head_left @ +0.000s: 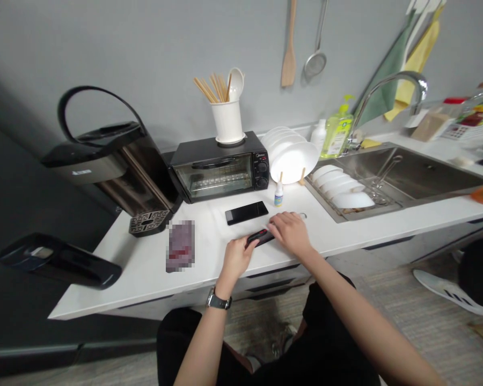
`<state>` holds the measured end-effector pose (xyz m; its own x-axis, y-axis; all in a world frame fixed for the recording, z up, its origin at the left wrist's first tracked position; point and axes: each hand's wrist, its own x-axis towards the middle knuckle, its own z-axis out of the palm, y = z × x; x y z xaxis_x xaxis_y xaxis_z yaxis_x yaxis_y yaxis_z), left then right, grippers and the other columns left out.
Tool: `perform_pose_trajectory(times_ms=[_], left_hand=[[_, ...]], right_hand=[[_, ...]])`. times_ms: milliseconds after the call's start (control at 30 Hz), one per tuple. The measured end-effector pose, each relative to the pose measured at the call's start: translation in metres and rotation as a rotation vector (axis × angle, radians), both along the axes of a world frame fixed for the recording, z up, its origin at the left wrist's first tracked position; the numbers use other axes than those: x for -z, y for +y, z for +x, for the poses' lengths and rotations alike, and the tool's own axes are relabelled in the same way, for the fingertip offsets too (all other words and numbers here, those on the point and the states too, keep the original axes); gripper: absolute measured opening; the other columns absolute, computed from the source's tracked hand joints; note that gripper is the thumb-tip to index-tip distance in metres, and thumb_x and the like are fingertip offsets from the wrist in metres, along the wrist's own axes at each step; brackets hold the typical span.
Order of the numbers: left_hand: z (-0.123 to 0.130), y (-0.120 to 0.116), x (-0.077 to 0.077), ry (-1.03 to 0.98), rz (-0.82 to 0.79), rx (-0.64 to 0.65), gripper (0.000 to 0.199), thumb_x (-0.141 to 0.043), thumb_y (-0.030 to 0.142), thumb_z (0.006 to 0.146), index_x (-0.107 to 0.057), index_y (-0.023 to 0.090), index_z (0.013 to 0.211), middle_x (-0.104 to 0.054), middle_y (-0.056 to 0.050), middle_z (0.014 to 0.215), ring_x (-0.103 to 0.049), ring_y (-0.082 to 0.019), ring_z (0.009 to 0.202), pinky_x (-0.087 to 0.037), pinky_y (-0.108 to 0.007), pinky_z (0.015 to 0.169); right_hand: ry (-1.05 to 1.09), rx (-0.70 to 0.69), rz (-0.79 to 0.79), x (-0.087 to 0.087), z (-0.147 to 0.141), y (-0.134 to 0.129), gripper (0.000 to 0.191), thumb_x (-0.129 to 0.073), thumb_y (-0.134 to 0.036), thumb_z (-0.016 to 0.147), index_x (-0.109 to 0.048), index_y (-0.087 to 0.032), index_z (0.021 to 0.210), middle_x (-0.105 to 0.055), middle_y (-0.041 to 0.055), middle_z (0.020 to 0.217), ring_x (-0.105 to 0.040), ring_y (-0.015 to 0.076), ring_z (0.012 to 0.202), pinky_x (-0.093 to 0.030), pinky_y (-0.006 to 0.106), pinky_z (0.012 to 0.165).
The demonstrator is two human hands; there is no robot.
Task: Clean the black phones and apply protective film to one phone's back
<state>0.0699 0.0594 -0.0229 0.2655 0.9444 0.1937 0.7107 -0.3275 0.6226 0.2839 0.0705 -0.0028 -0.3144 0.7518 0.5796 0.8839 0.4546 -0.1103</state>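
Slanting away rightward lies a dark object (261,237). Left hand (237,256) clasps one end; right hand (288,230) curls over the rest, grip unclear.

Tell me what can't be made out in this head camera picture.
Head view, all of these:
Black object: partly covered by both hands, left and right.
Small bottle: label print too small to read.
Purplish item: details blurred by pixelation.
Wooden spatula: handle top cut off by the upper edge.
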Motion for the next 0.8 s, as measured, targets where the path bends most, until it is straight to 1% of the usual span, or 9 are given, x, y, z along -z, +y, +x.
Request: perform_pose_trajectory(times_ms=[67, 100, 200, 300, 400, 500, 600, 700, 800], left_hand=[[0.002, 0.000, -0.001, -0.014, 0.003, -0.001, 0.029, -0.057, 0.038, 0.102, -0.079, 0.019, 0.097, -0.075, -0.005, 0.074, -0.067, -0.020, 0.069, -0.038, -0.026, 0.060], [0.002, 0.000, -0.002, -0.011, 0.004, -0.005, 0.029, -0.057, 0.038, 0.102, -0.079, 0.019, 0.099, -0.076, -0.005, 0.074, -0.067, -0.020, 0.068, -0.038, -0.026, 0.060], [0.003, 0.000, 0.000, 0.012, 0.011, -0.003, 0.028, -0.056, 0.034, 0.103, -0.079, 0.019, 0.101, -0.077, -0.006, 0.078, -0.068, -0.020, 0.069, -0.041, -0.027, 0.063], [0.000, 0.001, 0.003, 0.059, 0.016, 0.000, 0.024, -0.056, 0.019, 0.097, -0.078, 0.016, 0.089, -0.078, -0.010, 0.082, -0.069, -0.021, 0.073, -0.045, -0.028, 0.067], [-0.002, 0.000, 0.004, 0.095, 0.018, -0.004, 0.021, -0.057, 0.008, 0.088, -0.075, 0.014, 0.080, -0.078, -0.012, 0.084, -0.070, -0.022, 0.076, -0.045, -0.028, 0.068], [-0.002, -0.001, 0.003, 0.089, 0.022, 0.003, 0.025, -0.055, 0.011, 0.093, -0.076, 0.015, 0.081, -0.078, -0.010, 0.080, -0.069, -0.021, 0.071, -0.044, -0.027, 0.065], [0.000, -0.003, 0.000, 0.024, 0.022, 0.009, 0.028, -0.054, 0.028, 0.102, -0.079, 0.018, 0.095, -0.079, -0.007, 0.082, -0.069, -0.020, 0.069, -0.042, -0.027, 0.063], [0.003, -0.003, -0.002, 0.000, 0.013, -0.012, 0.028, -0.058, 0.036, 0.103, -0.080, 0.019, 0.103, -0.081, -0.007, 0.085, -0.069, -0.020, 0.067, -0.042, -0.027, 0.063], [0.004, -0.002, -0.002, 0.004, 0.019, -0.019, 0.026, -0.057, 0.033, 0.102, -0.079, 0.020, 0.100, -0.080, -0.008, 0.084, -0.069, -0.020, 0.068, -0.044, -0.028, 0.065]], right_hand=[[0.043, 0.123, -0.007, 0.001, 0.016, 0.005, 0.039, -0.039, -0.029, 0.110, -0.067, -0.020, 0.086, -0.069, 0.0082, 0.083, -0.058, 0.0252, 0.083, -0.037, 0.039, 0.080], [0.080, 0.168, -0.006, 0.001, 0.016, 0.005, 0.039, -0.038, -0.025, 0.109, -0.067, -0.020, 0.084, -0.069, 0.0086, 0.083, -0.058, 0.0256, 0.084, -0.038, 0.039, 0.082], [0.212, 0.191, 0.022, 0.003, -0.017, -0.006, 0.036, -0.038, -0.018, 0.107, -0.069, -0.020, 0.089, -0.073, 0.0094, 0.094, -0.060, 0.0272, 0.099, -0.038, 0.043, 0.100], [0.247, 0.001, 0.028, 0.003, -0.070, -0.023, 0.029, -0.042, -0.018, 0.105, -0.071, -0.021, 0.099, -0.075, 0.0068, 0.102, -0.061, 0.0254, 0.106, -0.031, 0.046, 0.116], [0.156, -0.190, 0.028, 0.002, -0.095, -0.032, 0.024, -0.046, -0.023, 0.105, -0.070, -0.020, 0.107, -0.074, 0.0082, 0.109, -0.060, 0.0258, 0.106, -0.037, 0.044, 0.110], [0.036, -0.187, 0.042, 0.002, -0.071, -0.025, 0.027, -0.045, -0.028, 0.107, -0.070, -0.019, 0.101, -0.072, 0.0087, 0.097, -0.059, 0.0265, 0.094, -0.041, 0.041, 0.089], [0.025, -0.011, 0.055, 0.002, -0.020, -0.008, 0.035, -0.040, -0.025, 0.108, -0.067, -0.020, 0.086, -0.068, 0.0078, 0.082, -0.056, 0.0256, 0.082, -0.038, 0.040, 0.079], [0.086, 0.128, 0.067, 0.001, 0.007, 0.003, 0.038, -0.039, -0.021, 0.106, -0.064, -0.022, 0.078, -0.067, 0.0074, 0.077, -0.055, 0.0252, 0.079, -0.038, 0.040, 0.080], [0.184, 0.167, 0.088, 0.001, -0.015, -0.003, 0.034, -0.041, -0.017, 0.104, -0.066, -0.023, 0.082, -0.071, 0.0074, 0.085, -0.059, 0.0259, 0.089, -0.040, 0.043, 0.098]])
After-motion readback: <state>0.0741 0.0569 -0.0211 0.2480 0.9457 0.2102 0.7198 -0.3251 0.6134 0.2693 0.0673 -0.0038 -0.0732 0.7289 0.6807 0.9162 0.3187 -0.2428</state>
